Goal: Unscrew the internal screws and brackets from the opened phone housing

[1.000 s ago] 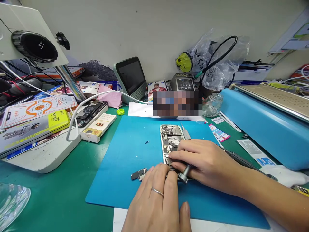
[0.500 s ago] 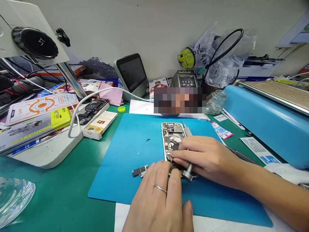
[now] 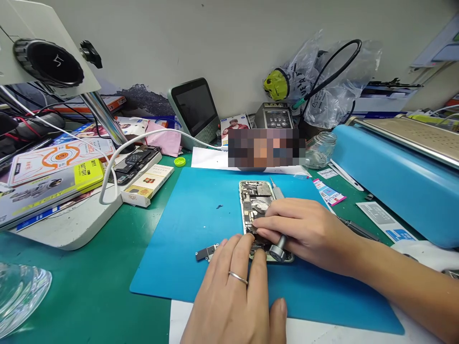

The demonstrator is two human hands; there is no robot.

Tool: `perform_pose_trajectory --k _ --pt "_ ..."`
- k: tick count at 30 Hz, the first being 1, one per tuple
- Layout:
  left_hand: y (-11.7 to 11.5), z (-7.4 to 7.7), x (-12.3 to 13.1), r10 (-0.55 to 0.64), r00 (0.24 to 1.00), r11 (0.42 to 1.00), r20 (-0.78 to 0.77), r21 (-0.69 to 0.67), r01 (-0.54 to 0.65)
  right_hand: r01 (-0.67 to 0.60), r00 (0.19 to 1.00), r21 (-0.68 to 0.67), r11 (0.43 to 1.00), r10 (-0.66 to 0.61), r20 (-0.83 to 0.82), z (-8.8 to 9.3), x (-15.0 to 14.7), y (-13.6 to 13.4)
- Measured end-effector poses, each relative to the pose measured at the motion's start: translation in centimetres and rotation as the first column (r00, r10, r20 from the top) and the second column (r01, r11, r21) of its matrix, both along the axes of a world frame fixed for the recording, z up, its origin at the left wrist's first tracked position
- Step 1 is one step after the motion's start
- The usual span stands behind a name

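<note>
An opened phone (image 3: 261, 190) lies on the blue mat (image 3: 179, 229) with its inner boards and parts exposed. My right hand (image 3: 308, 231) has a screwdriver (image 3: 278, 252) tucked in its curled fingers, the thin tip pointing away from me. Its thumb and fingertips press together over the phone's lower middle; any small part between them is hidden. Stretched out flat, my left hand (image 3: 233, 291) rests its fingertips at the phone's lower left. Beside those fingers is a small dark and silver metal plate (image 3: 206, 253), partly covered.
A microscope stand (image 3: 66, 239), boxes and a white cable (image 3: 107, 179) crowd the left. At the back are a smart display (image 3: 195, 107) and a glass jar (image 3: 322, 149). A blue machine (image 3: 390, 186) borders the right. A clear glass object (image 3: 25, 296) sits front left.
My right hand has shifted slightly up, and the screwdriver's handle end has tilted up and away from me. My left fingertips have edged a little farther onto the phone.
</note>
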State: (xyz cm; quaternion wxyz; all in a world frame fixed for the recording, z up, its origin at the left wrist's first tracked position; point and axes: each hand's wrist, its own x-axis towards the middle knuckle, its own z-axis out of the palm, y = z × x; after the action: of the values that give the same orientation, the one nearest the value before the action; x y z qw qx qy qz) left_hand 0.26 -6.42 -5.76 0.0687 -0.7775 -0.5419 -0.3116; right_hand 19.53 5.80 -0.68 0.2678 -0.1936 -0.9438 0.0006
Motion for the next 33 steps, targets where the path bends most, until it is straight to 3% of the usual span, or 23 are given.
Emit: perform_pose_trajectory --k 22,33 --pt "0.21 0.19 -0.10 -0.010 0.998 1.000 -0.057 -0.002 0.010 0.014 0.997 -0.027 1.000 -0.012 0.073 -0.18 0.47 -0.09" --pt "0.19 -0.72 -0.71 -0.062 0.995 0.998 -0.078 -0.019 0.060 0.009 0.995 -0.027 1.000 -0.007 0.098 0.09 0.55 -0.04"
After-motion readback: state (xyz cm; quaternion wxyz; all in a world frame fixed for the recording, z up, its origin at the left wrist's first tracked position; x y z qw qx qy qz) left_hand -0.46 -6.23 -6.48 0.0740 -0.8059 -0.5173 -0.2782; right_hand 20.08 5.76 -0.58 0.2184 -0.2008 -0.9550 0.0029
